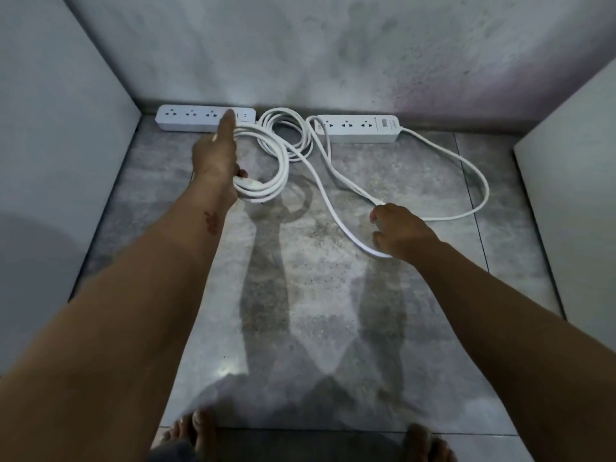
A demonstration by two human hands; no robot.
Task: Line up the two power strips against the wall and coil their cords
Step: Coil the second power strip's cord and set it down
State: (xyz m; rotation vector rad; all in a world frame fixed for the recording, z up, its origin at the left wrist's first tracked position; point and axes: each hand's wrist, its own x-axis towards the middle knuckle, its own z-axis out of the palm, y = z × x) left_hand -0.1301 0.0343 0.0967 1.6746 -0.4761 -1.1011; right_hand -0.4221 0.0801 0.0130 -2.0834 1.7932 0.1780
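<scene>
Two white power strips lie along the base of the far wall: the left strip (196,119) and the right strip (361,128). My left hand (216,155) holds several white cord loops (266,185) above the floor, its index finger stretched toward the left strip. Another coil (286,131) lies on the floor between the two strips. My right hand (398,233) grips the loose cord (336,221) low over the tiles. From the right strip's right end, a long slack cord (480,181) sweeps out and back toward my right hand.
Grey floor tiles (300,311) fill the space between a pale wall on the left (50,128) and a white panel on the right (573,195). My bare feet (196,435) show at the bottom edge. Arm shadows fall across the middle tiles.
</scene>
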